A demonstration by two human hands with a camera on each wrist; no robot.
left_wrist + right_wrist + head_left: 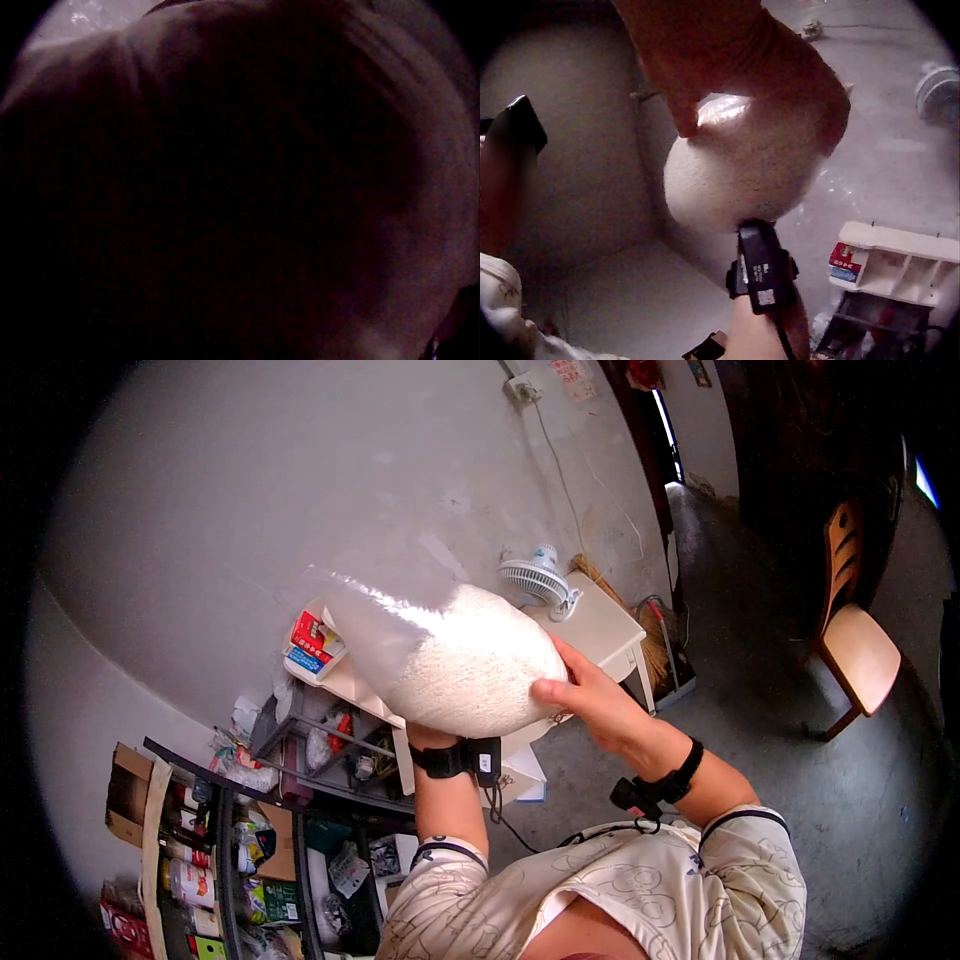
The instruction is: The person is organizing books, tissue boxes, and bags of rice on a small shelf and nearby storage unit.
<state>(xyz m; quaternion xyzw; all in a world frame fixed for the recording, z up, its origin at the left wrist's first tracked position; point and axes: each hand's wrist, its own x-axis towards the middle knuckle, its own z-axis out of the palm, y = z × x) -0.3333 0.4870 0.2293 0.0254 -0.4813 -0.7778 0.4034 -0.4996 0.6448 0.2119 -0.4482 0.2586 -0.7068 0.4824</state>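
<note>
A clear plastic bag of white rice (470, 670) is held up in front of the chest, its loose plastic end pointing to the upper left in the head view. At the bag's near right end, my right hand (597, 705) grips it with the thumb on top. The right wrist view has the right hand (757, 52) spread over the bag (727, 180), thumb on one side and fingers on the other. My left hand (428, 738) is under the bag, nearly all hidden, so I cannot tell how its fingers lie. Mostly dark skin fills the left wrist view.
Behind the bag, a white table (612, 622) carries a small fan (538, 575). A red and blue box (312, 638) sits at the table's left end. Shelves (228, 860) packed with goods stand lower left. On the right are a broom (655, 645) and a wooden chair (862, 655).
</note>
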